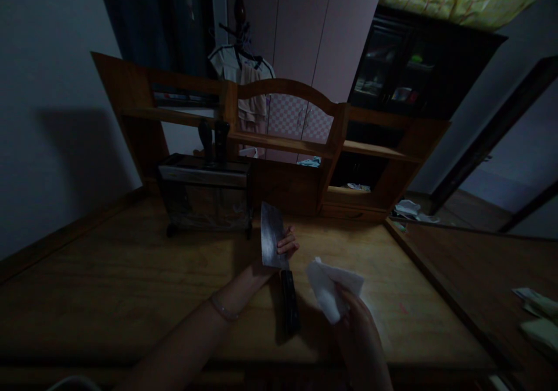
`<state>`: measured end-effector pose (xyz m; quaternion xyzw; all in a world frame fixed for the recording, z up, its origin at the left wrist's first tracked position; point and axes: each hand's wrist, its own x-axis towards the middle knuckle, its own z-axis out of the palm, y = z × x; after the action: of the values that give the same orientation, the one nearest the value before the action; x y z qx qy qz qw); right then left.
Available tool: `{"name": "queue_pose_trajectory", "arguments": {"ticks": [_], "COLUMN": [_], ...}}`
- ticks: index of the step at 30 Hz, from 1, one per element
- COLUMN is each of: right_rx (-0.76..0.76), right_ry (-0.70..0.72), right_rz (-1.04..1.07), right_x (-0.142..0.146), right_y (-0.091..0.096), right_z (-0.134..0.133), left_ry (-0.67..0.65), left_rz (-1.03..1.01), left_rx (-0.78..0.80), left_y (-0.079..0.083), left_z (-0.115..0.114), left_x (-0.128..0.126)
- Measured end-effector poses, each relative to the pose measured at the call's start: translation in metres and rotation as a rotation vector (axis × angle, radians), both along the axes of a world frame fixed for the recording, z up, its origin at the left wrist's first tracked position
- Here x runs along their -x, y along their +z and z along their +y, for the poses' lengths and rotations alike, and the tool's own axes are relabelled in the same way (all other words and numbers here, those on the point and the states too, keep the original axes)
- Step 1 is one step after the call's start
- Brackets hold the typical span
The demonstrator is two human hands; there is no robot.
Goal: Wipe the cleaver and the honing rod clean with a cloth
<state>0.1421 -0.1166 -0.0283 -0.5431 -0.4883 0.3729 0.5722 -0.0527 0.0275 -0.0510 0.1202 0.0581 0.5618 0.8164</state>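
The grip of the left hand pinches the cleaver by its blade; the handle hangs below the grip, over the table. The grip of the right hand is clenched on a tissue, right of the handle.

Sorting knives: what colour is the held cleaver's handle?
The broad steel cleaver's handle looks black, seen in the head view.

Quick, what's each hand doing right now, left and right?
Left hand: closed, gripping the cleaver by its blade.
Right hand: closed, holding a white cloth.
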Motion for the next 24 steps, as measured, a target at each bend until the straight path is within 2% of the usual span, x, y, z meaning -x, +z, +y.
{"name": "queue_pose_trajectory", "arguments": {"ticks": [3, 5, 10, 14, 16, 19, 24], "right_rx": [-0.078, -0.099, -0.031, -0.005, -0.025, -0.044, -0.219], "right_ry": [-0.061, -0.073, -0.042, 0.001, -0.033, -0.046, 0.087], "right_rz": [-0.238, -0.314, -0.075, -0.018, -0.082, -0.254, -0.53], "right_x": [-0.011, -0.013, 0.0, 0.016, 0.024, 0.038, 0.063], "right_y": [-0.007, -0.007, 0.013, 0.035, 0.039, 0.036, 0.025], "right_z": [-0.001, -0.002, -0.006, -0.008, -0.008, -0.008, -0.007], "left_ry": [-0.017, -0.021, -0.024, -0.017, -0.024, -0.016, -0.043], "left_rz": [-0.019, -0.029, -0.02, 0.016, 0.0, -0.016, 0.055], "left_rx": [-0.022, -0.036, -0.033, -0.014, -0.033, -0.071, -0.096], "left_y": [-0.005, -0.008, -0.009, -0.008, -0.009, -0.01, -0.002], "left_z": [0.003, 0.004, 0.006, 0.006, 0.006, 0.007, 0.01], "left_x": [0.0, 0.0, 0.002, 0.001, 0.001, -0.001, -0.002]}}
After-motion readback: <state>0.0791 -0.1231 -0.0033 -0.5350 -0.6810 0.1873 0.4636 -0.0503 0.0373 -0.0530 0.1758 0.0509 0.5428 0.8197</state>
